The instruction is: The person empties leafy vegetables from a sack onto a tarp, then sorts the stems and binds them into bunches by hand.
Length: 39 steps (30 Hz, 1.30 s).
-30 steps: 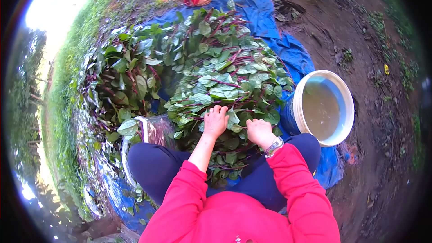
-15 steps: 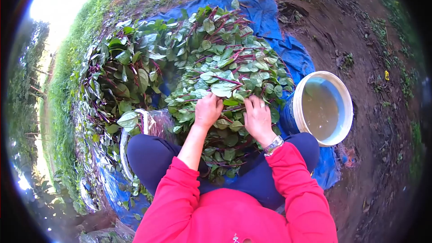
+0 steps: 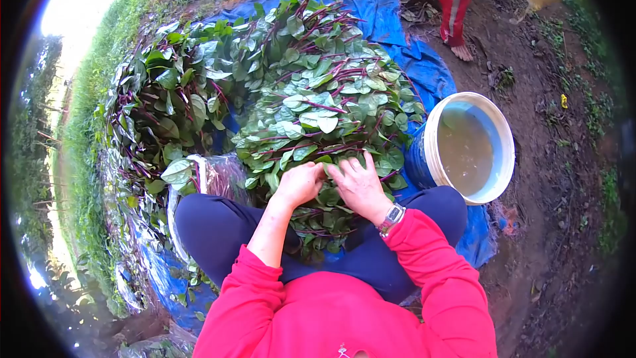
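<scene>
A large heap of leafy greens (image 3: 318, 103) with purple-red stems, looking like Malabar spinach, lies in front of my crossed legs. At its near edge my left hand (image 3: 301, 184) is closed, fingers curled in a pinch among the leaves; their tips and what they grip are mostly hidden. Close beside it, my right hand (image 3: 361, 189) rests over the leaves with fingers apart, its thumb side nearly meeting my left fingertips. More stems and leaves hang below both hands, between my knees.
A bucket (image 3: 434, 152) of cloudy water stands tilted by my right knee. Blue tarp (image 3: 424, 69) lies under the greens. Another leafy pile (image 3: 169, 93) and a clear plastic wrap (image 3: 225, 178) are at left. Far right, a person's red trouser leg (image 3: 456, 0) and bare foot show.
My hands have come closer together and slightly nearer my body. My right fingers have spread. The other person has moved rightward, and a pale yellowish thing has appeared at the top right.
</scene>
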Tool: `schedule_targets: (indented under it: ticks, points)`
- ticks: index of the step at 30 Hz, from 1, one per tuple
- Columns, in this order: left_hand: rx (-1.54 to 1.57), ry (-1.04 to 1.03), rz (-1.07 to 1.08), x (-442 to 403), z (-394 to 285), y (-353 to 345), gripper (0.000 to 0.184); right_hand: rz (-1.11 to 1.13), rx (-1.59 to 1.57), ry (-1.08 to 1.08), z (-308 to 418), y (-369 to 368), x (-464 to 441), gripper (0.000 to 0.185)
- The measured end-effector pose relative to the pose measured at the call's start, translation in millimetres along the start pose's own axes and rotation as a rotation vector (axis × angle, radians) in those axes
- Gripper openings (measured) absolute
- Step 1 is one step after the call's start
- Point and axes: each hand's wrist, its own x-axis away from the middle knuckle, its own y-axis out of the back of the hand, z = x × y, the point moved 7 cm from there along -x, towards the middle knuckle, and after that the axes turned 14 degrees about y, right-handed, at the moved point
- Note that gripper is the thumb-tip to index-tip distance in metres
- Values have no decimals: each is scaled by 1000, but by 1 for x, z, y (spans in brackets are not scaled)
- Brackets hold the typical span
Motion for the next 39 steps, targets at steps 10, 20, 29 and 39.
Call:
schedule_targets:
  ticks: [10, 20, 29, 39]
  points:
    - [34, 132, -185, -81, 12, -46, 20, 268, -276, -25, 12, -36, 14, 19]
    - [109, 106, -374, -88, 22, -23, 13, 191, -145, -114, -1, -37, 11, 17]
    - [595, 367, -363, -107, 63, -5, 23, 432, -230, -91, 7, -36, 10, 22]
    - [-221, 20, -177, -61, 21, -59, 29, 538, -186, -5, 9, -57, 14, 18]
